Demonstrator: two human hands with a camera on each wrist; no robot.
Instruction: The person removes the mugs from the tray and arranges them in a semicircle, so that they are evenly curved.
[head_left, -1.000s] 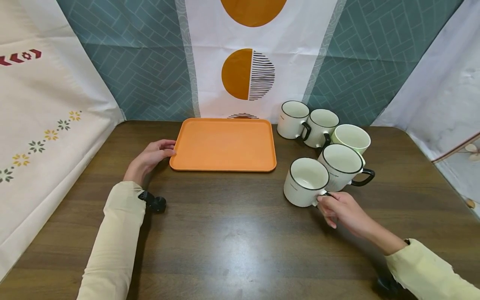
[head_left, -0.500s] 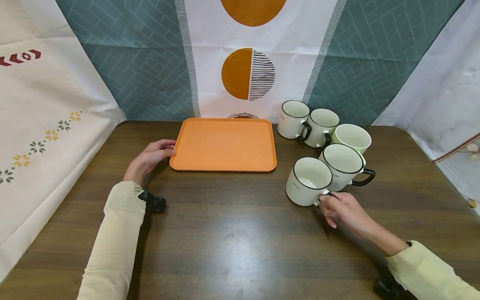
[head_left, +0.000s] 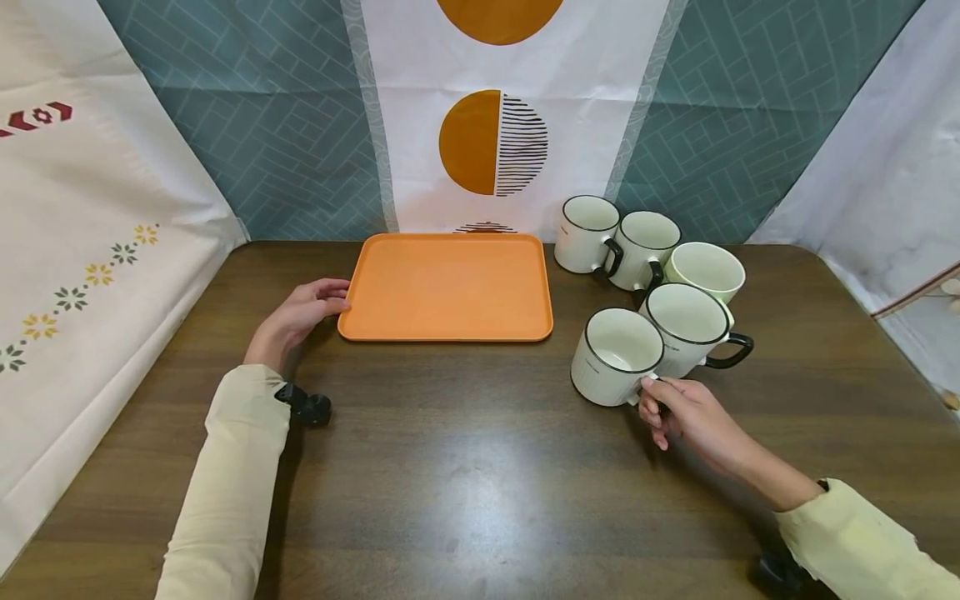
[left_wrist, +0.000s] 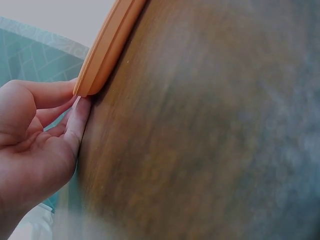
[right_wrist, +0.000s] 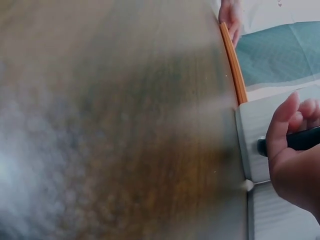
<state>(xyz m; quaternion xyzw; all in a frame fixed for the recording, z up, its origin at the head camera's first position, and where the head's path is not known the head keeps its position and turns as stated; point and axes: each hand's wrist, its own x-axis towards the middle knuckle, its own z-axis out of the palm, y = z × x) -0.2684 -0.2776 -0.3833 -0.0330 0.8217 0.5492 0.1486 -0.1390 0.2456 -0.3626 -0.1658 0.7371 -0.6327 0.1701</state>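
Note:
Two fingers and the thumb of my left hand (head_left: 296, 317) touch the left edge of an orange rectangular tray (head_left: 450, 287) lying flat on the table. In the left wrist view, the thumb (left_wrist: 77, 122) lies low beside the tray's corner and a fingertip meets its rim. At the right, a white enamel-style mug (head_left: 609, 371) with a black rim stands upright; my right hand (head_left: 693, 417) grips its handle. That dark handle (right_wrist: 302, 139) passes between thumb and fingers in the right wrist view. Right behind it stands a second black-rimmed mug (head_left: 681, 337), overlapping it in the head view.
Two more black-rimmed mugs, a left one (head_left: 581, 242) and a right one (head_left: 637, 254), stand at the back, near a pale green cup (head_left: 707, 268). The brown table (head_left: 420, 467) has a patterned cloth (head_left: 300, 150) behind it and white cloths at its sides.
The gripped mug has shifted slightly right, closer against the mug behind it. My right thumb now sits higher on the handle. The left hand and the tray stay in place.

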